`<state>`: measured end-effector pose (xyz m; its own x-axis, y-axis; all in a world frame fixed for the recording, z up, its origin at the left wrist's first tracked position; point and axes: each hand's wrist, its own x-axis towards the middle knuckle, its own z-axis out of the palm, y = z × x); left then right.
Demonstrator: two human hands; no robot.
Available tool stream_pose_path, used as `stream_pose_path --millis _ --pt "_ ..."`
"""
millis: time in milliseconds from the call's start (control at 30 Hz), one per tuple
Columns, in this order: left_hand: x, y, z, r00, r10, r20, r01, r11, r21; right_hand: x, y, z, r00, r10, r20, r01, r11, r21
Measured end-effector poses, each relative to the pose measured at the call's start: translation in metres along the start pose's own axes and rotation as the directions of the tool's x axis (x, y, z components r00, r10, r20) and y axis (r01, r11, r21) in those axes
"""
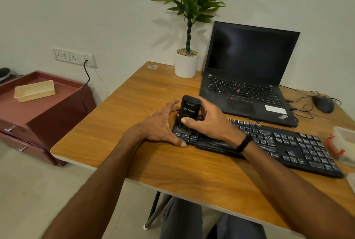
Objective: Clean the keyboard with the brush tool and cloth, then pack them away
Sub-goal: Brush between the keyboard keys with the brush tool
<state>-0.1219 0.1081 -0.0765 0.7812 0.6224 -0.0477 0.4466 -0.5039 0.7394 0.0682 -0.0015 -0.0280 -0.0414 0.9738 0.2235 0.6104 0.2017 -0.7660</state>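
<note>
A black keyboard (284, 144) lies slanted across the wooden desk (134, 100). My right hand (209, 121) grips a black brush tool (189, 110) held upright, with its bristles down on the keys at the keyboard's left end. My left hand (163, 125) rests flat with fingers spread against that left end, the thumb at the front edge. I see no cloth.
An open black laptop (247, 77) stands behind the keyboard, with a potted plant (187, 62) to its left and a wired mouse (323, 103) to its right. A clear plastic box with a red clip (343, 142) sits at the right edge. A maroon cabinet (44, 108) with a beige tray (34, 91) stands on the left.
</note>
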Motion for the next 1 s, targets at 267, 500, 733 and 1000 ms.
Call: stream_pose_path --millis 267,500,733,1000 --pt "0.010 -0.008 -0.002 0.997 0.023 0.071 -0.028 0.997 0.069 -0.008 0.007 -0.001 0.998 0.008 0.067 -0.016 0.992 0.121" --pt "0.007 -0.004 -0.007 0.997 0.041 0.066 -0.047 0.995 0.089 -0.004 -0.001 0.008 0.998 -0.033 0.057 0.030 0.998 0.048" --pt "0.006 -0.006 -0.007 0.998 0.028 0.058 -0.032 0.997 0.066 -0.002 -0.007 -0.005 0.994 -0.040 0.098 0.054 0.989 -0.141" --pt "0.012 -0.008 -0.006 0.993 0.058 0.107 -0.076 0.982 0.170 -0.004 -0.005 0.018 0.992 -0.084 0.091 0.089 0.995 -0.054"
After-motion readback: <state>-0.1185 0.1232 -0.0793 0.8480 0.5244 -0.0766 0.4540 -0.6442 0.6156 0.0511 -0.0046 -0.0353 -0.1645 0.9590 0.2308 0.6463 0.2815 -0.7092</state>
